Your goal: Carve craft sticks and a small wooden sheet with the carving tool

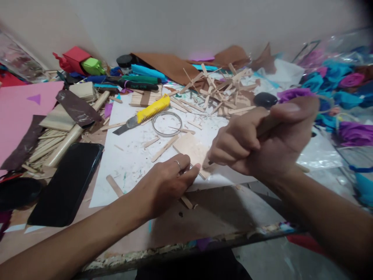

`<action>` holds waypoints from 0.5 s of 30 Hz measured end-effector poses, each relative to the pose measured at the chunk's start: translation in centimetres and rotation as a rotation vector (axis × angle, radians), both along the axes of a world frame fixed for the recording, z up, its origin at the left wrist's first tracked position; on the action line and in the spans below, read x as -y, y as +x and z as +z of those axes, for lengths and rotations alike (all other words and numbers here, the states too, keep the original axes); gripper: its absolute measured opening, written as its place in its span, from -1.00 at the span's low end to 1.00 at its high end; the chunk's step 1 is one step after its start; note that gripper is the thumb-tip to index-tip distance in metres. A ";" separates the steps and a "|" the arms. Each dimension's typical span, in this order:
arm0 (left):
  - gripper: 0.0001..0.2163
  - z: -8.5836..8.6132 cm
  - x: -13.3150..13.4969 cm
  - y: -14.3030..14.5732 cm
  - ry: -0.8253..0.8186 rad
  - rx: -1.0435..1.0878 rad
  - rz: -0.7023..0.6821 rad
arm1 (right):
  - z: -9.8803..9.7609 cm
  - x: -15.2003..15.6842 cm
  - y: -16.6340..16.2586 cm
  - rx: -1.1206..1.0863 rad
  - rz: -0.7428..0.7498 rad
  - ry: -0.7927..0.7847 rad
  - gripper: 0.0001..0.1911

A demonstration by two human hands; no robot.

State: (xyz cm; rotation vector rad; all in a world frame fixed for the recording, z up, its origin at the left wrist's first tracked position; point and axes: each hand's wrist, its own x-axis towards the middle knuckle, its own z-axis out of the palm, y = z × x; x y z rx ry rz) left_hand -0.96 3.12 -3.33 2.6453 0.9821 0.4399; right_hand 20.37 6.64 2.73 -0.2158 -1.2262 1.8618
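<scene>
My left hand (166, 179) lies flat on the white sheet (125, 171), its fingertips pressing the near edge of a small panel of glued wooden sticks (190, 149). A ring sits on one finger. My right hand (262, 144) is clenched in a fist around a tool with a wooden handle and a black end (265, 100). The tool's lower tip, hidden by the fist, reaches down to the panel's right edge. Loose ice-cream sticks (164, 147) lie just left of the panel.
A yellow utility knife (145, 113) and a metal ring (167, 123) lie behind the panel. A heap of cut sticks (224, 91) is farther back. A black phone (68, 182) and a stick bundle (62, 146) sit at left. Paper flowers (344, 85) fill the right.
</scene>
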 end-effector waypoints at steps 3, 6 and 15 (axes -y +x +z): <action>-0.79 0.1 0.0 0.1 0.017 0.001 -0.010 | -0.7 0.1 -0.5 -0.013 0.059 -0.012 -0.41; -0.71 0.5 0.0 0.3 -0.065 0.002 0.044 | -1.4 -0.1 -0.7 -0.022 0.086 -0.006 -0.41; -0.74 0.2 0.1 0.3 0.024 0.027 0.016 | -0.3 0.0 -0.5 0.078 0.010 0.010 -0.40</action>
